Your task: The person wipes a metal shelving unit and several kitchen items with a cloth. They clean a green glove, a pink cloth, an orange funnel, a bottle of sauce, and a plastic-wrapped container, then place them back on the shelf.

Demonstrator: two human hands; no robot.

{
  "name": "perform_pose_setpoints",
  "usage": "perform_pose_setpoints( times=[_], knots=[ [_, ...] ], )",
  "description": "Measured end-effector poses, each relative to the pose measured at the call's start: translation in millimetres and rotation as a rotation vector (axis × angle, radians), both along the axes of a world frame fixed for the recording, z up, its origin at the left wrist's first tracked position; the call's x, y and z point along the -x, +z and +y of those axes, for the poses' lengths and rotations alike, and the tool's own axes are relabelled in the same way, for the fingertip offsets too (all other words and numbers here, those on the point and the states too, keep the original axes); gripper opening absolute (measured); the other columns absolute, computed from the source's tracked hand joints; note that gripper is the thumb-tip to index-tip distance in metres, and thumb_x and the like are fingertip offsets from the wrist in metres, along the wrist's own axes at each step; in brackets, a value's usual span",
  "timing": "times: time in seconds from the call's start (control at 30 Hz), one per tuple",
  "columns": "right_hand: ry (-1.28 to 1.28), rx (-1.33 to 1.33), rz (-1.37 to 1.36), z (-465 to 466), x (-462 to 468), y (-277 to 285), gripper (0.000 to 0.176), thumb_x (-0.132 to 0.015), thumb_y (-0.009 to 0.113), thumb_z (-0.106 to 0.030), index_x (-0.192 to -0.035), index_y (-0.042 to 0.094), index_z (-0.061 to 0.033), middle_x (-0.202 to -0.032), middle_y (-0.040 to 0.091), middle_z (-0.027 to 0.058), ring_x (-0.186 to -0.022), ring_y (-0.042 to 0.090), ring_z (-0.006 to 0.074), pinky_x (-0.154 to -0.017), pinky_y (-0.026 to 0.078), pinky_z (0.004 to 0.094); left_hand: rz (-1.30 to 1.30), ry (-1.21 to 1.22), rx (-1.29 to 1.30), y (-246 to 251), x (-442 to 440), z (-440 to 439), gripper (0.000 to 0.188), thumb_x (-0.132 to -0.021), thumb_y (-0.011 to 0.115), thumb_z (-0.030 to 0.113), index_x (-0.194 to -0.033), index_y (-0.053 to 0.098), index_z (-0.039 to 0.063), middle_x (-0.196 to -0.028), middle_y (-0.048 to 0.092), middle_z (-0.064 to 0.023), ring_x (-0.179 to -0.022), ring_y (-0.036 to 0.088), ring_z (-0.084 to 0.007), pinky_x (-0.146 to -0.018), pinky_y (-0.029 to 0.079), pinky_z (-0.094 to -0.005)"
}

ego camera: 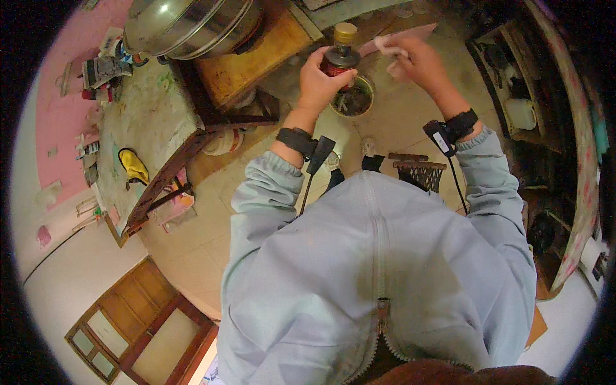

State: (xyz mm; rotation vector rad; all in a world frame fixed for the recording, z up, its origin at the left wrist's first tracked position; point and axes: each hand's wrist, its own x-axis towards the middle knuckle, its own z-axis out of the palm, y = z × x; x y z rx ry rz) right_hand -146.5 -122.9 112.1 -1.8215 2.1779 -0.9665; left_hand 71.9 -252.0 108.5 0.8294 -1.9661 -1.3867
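Observation:
My left hand (323,79) is closed around a dark glass bottle (341,57) with a gold cap and a red label, held upright at the top centre. To its right, my right hand (416,62) grips a crumpled pale pinkish cloth or tissue (391,50) between thumb and fingers. A flat pinkish strip (414,34) extends behind that hand; whether it is part of the held thing, I cannot tell. Below the bottle, a round container (353,113) with dark contents is partly hidden by my left hand.
A large steel steamer pot (183,24) stands at upper left, near a worn table (144,106) bearing a yellow-and-black cloth item (134,166). Dark shelves (510,86) with a white plastic container (520,114) line the right side. A lattice-sided basket (421,174) is by my feet.

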Motion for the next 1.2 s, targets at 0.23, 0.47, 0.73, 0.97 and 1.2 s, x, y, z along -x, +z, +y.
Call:
perform_pose_setpoints(
  times=[0.23, 0.47, 0.73, 0.97, 1.2],
  knots=[
    [0.224, -0.086, -0.983, -24, -26, 24, 0.058, -0.081, 0.069, -0.016, -0.133, 0.046, -0.0071, -0.117, 0.057, 0.0007, -0.107, 0.053, 0.0129, -0.091, 0.045, 0.0285, 0.118, -0.317, -0.504, 16, -9, -8, 0.053, -0.07, 0.08, 0.016, -0.116, 0.058, 0.002, -0.107, 0.064, -0.0047, -0.096, 0.06, -0.0149, -0.088, 0.048, -0.0307],
    [0.236, -0.293, -0.956, -36, -38, 35, 0.081, -0.068, 0.081, -0.028, -0.132, 0.042, 0.0016, -0.115, 0.058, 0.013, -0.098, 0.06, 0.017, -0.082, 0.051, 0.0321, 0.136, -0.597, -0.668, 33, -9, -17, 0.048, -0.076, 0.075, 0.02, -0.118, 0.058, 0.002, -0.11, 0.064, -0.0053, -0.099, 0.059, -0.014, -0.093, 0.044, -0.0312],
    [0.24, 0.043, -1.198, -38, -40, 43, 0.069, -0.071, 0.078, -0.006, -0.128, 0.04, 0.0032, -0.11, 0.059, 0.0097, -0.091, 0.062, 0.0154, -0.075, 0.053, 0.0299, 0.054, -0.387, -0.531, 55, 4, -9, 0.07, -0.073, 0.078, 0.023, -0.13, 0.042, 0.001, -0.111, 0.058, -0.0067, -0.102, 0.056, -0.017, -0.092, 0.044, -0.0319],
    [-0.062, 0.069, -0.76, -50, -48, 50, 0.07, -0.066, 0.08, -0.011, -0.125, 0.045, 0.0029, -0.112, 0.059, 0.0107, -0.099, 0.058, 0.015, -0.084, 0.05, 0.0303, -0.263, 0.009, 0.037, 60, 28, 38, 0.091, -0.063, 0.084, 0.022, -0.134, 0.032, 0.002, -0.121, 0.055, -0.0184, -0.108, 0.058, -0.028, -0.089, 0.048, -0.037],
    [-0.093, 0.173, -0.908, -51, -51, 44, 0.07, -0.061, 0.082, -0.02, -0.12, 0.051, 0.0011, -0.103, 0.064, 0.0121, -0.087, 0.063, 0.0168, -0.074, 0.053, 0.0314, 0.072, -0.309, -0.307, 46, 6, 7, 0.081, -0.073, 0.074, 0.01, -0.139, 0.028, 0.003, -0.126, 0.053, -0.015, -0.113, 0.055, -0.0244, -0.091, 0.047, -0.0375]
  ],
)
